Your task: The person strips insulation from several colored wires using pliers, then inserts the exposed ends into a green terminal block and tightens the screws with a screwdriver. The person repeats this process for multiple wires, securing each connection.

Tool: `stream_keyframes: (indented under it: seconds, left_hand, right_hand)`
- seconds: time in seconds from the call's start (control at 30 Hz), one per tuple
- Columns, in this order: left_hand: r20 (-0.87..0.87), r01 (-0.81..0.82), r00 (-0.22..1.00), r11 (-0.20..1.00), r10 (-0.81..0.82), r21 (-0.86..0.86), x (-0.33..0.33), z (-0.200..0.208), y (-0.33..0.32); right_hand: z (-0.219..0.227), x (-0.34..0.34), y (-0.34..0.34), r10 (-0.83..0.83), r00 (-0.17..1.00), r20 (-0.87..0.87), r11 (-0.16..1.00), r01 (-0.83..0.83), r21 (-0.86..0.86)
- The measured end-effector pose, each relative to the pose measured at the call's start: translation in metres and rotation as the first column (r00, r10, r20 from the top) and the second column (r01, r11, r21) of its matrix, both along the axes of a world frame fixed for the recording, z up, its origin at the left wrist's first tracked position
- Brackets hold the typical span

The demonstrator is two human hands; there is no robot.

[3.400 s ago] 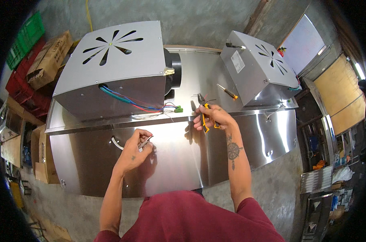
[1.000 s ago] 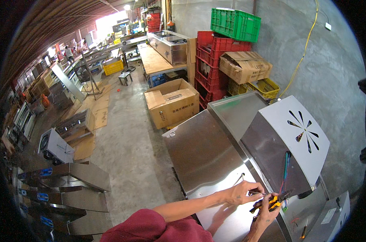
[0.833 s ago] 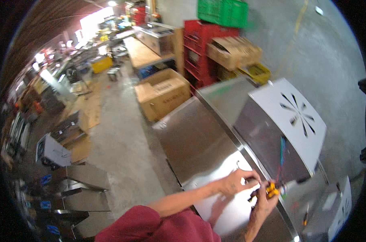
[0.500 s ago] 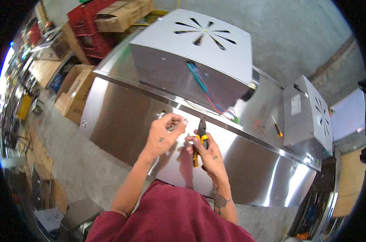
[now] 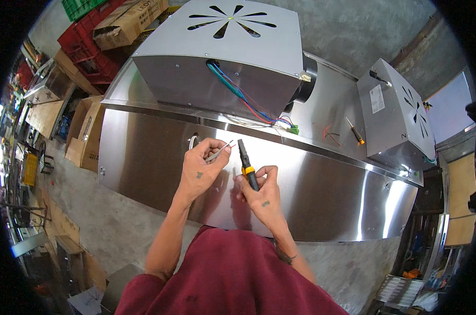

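My left hand [image 5: 200,170] is closed, pinching a thin grey cable [image 5: 213,156] between thumb and fingers. Thin wire ends stick out past the fingertips. A pale loop of cable [image 5: 192,140] shows behind that hand at a hole in the brushed-steel panel [image 5: 311,194]. My right hand [image 5: 263,197] grips a pair of pliers [image 5: 243,156] with black and yellow handles. Their dark jaws point up and away, just right of the wire ends and apart from them. Seen edge-on, the jaws do not show whether they are parted.
Beyond the panel's ledge stands a large grey metal box [image 5: 217,79] with blue, green and red wires [image 5: 235,94] hanging from it. To the right lie a screwdriver [image 5: 355,131] and red wire scraps [image 5: 330,135], beside a second vented box [image 5: 390,113]. Cardboard boxes [image 5: 85,131] stand left.
My view has shifted, so the boxes sit higher and more of the right side shows. The pliers have turned edge-on, with their jaws nearer the wire ends. My left hand still pinches the cable.
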State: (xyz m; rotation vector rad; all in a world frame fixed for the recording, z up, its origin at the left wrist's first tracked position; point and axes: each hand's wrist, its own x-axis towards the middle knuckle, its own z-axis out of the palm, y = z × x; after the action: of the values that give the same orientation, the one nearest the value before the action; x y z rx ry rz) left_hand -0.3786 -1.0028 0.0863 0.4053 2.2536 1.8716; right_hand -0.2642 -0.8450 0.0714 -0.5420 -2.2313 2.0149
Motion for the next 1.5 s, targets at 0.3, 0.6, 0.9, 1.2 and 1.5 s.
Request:
stream_keyframes:
  seconds: [0.3, 0.6, 0.9, 1.2, 1.5]
  left_hand:
    - [-0.022, 0.002, 1.0, 0.998, -0.004, -0.065, 0.005, 0.01, -0.001]
    - [-0.052, 0.06, 0.996, 0.991, -0.067, -0.121, 0.002, 0.004, -0.005]
    - [-0.106, 0.076, 0.989, 0.976, -0.099, -0.203, 0.003, 0.013, -0.002]
    - [-0.131, 0.084, 0.987, 0.993, -0.094, -0.078, 0.003, 0.011, 0.002]
    - [-0.235, 0.048, 0.969, 0.991, -0.077, -0.127, 0.003, 0.01, 0.004]
  right_hand:
    - [-0.011, -0.006, -0.007, 0.068, 0.996, -0.06, 0.916, -0.086, -0.393]
    - [-0.013, -0.003, -0.004, 0.176, 0.984, 0.002, 0.948, -0.169, -0.268]
    - [-0.007, -0.004, -0.003, 0.176, 0.984, 0.025, 0.969, -0.168, -0.183]
    - [-0.001, -0.006, -0.001, 0.181, 0.983, 0.002, 0.912, -0.168, -0.374]
    - [-0.003, -0.007, 0.004, 0.246, 0.969, -0.001, 0.874, -0.222, -0.433]
